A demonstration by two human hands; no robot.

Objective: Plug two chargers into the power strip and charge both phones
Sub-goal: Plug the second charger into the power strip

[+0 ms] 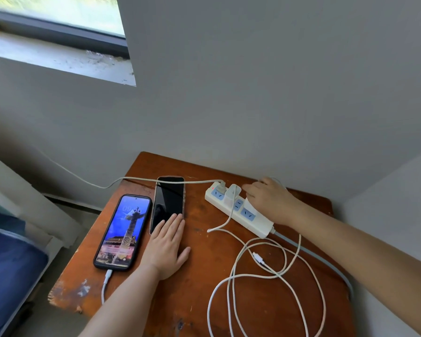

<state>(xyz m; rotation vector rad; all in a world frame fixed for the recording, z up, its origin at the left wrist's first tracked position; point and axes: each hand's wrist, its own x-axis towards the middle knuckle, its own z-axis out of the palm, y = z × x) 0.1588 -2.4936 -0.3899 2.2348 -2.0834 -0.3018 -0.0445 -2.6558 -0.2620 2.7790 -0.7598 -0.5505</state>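
Note:
Two phones lie side by side on a worn wooden table [195, 288]. The left phone [123, 231] has a lit screen and a white cable [107, 279] in its bottom end. The dark phone [169, 198] has nothing plugged into it. My left hand [167, 246] lies flat and open, fingertips on the dark phone's near end. The white power strip [261, 227] shows a red light and holds one white charger [232, 194]. My right hand [269, 199] closes over a second white charger [250, 207] on the strip. A loose cable plug [258, 257] lies in the white coil [265, 288].
A thin white cable [136, 180] runs from the strip's far end across the dark phone's top and off the table's left side. The strip's grey cord [326, 259] trails along the right edge. Walls close the back and right; a blue bed [7, 271] is at the left.

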